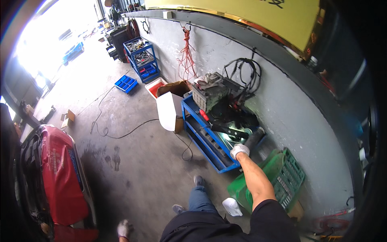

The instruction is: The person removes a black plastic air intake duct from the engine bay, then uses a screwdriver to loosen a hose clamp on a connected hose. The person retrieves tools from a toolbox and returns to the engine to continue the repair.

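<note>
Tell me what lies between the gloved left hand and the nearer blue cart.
In the head view, concrete floor, two gray shoes and one jeans leg lie between left hand and blue cart.

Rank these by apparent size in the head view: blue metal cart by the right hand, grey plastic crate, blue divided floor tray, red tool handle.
Blue metal cart
Grey plastic crate
Blue divided floor tray
Red tool handle

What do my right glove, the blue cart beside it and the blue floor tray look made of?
Right glove: seemingly knitted fabric, matt, with a ribbed-looking cuff. Cart: probably painted metal; slim blue rails. Tray: likely moulded plastic; thin dividers, sheen unclear.
</note>
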A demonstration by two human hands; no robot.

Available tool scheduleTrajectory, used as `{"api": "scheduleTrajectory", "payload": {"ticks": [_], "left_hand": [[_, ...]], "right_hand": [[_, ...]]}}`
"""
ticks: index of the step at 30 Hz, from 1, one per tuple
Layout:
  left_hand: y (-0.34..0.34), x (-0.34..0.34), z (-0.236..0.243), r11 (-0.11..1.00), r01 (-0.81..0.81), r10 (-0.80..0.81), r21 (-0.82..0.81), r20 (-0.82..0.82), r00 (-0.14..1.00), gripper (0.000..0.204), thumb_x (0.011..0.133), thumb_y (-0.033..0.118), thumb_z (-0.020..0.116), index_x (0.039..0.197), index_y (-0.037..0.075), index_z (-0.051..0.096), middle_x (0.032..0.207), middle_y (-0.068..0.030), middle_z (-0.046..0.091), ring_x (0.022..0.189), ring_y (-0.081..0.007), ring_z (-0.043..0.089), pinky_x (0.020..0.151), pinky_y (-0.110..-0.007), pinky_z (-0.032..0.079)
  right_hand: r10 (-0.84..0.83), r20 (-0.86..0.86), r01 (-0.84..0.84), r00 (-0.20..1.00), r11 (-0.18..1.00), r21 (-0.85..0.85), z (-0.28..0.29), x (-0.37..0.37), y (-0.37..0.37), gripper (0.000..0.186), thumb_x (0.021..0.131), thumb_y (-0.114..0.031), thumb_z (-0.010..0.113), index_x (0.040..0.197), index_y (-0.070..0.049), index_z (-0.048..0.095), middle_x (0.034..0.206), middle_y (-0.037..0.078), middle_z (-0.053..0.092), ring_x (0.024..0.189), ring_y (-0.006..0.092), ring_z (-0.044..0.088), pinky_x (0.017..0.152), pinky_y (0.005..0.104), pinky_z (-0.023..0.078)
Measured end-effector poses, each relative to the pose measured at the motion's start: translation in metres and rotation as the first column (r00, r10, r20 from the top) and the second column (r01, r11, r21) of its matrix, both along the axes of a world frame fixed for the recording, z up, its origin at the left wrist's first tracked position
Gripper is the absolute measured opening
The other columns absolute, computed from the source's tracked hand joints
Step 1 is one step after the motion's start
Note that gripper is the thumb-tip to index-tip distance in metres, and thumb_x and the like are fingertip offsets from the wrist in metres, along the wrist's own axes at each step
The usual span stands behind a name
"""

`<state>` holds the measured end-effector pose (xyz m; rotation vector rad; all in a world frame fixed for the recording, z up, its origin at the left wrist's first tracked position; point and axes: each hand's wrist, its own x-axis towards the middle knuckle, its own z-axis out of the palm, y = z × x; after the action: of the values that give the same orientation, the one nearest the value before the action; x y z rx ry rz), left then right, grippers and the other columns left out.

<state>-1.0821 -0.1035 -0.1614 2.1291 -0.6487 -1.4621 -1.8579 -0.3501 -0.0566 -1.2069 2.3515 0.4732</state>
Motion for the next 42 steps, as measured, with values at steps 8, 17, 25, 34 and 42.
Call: {"api": "scheduleTrajectory", "payload": {"ticks": [8,17,25,34,42], "left_hand": [[-0.156,-0.093,0.113,0.985,-0.155,0.163,-0.074,0.119,0.979,0.049,0.1,0.03,0.063,0.136,-0.003,0.054,0.11,-0.0179,0.069,0.091,-0.0278,0.072,0.068,-0.04,0.061],[-0.124,-0.149,0.134,0.845,-0.246,0.241,0.476,0.072,0.968,0.041,0.103,0.027,0.059,0.13,-0.003,0.06,0.102,-0.0161,0.073,0.086,-0.0235,0.071,0.07,-0.037,0.06],[-0.112,-0.181,0.115,0.804,-0.4,0.381,0.439,0.136,0.915,0.047,0.102,0.036,0.058,0.131,-0.001,0.064,0.106,-0.0107,0.075,0.083,-0.0164,0.07,0.078,-0.033,0.059],[-0.1,-0.13,0.035,0.765,-0.202,0.277,0.611,-0.03,0.96,0.058,0.097,0.053,0.056,0.124,0.004,0.07,0.111,-0.013,0.075,0.093,-0.0243,0.072,0.085,-0.038,0.056],[-0.295,0.084,0.09,0.999,0.054,-0.054,0.005,0.201,0.978,0.063,0.097,0.057,0.051,0.139,0.011,0.06,0.134,-0.0172,0.065,0.124,-0.0359,0.061,0.106,-0.045,0.046]], "right_hand": [[0.127,0.092,-0.129,0.988,0.992,0.009,-0.055,-0.026,-0.177,0.041,0.087,-0.037,0.061,0.112,-0.009,0.076,0.123,0.019,0.07,0.115,0.036,0.068,0.095,0.0455,0.055],[0.072,0.25,-0.063,0.966,0.997,-0.045,-0.11,0.058,-0.365,0.042,0.084,-0.042,0.066,0.109,-0.01,0.073,0.111,0.02,0.073,0.103,0.0398,0.071,0.084,0.0501,0.057],[0.052,0.148,-0.032,0.988,0.99,-0.136,-0.13,0.065,-0.361,0.035,0.069,-0.024,0.073,0.098,-0.005,0.071,0.095,0.021,0.074,0.096,0.0398,0.072,0.081,0.0487,0.056],[0.513,0.086,-0.41,0.854,0.765,-0.496,0.022,0.159,-0.41,0.048,0.076,-0.029,0.068,0.117,-0.003,0.066,0.106,0.022,0.072,0.096,0.0388,0.07,0.084,0.047,0.054],[0.654,0.646,-0.336,0.393,0.756,-0.562,0.233,0.469,-0.394,0.043,0.076,-0.019,0.082,0.114,-0.005,0.066,0.1,0.011,0.067,0.09,0.0271,0.065,0.084,0.0366,0.054]]}}
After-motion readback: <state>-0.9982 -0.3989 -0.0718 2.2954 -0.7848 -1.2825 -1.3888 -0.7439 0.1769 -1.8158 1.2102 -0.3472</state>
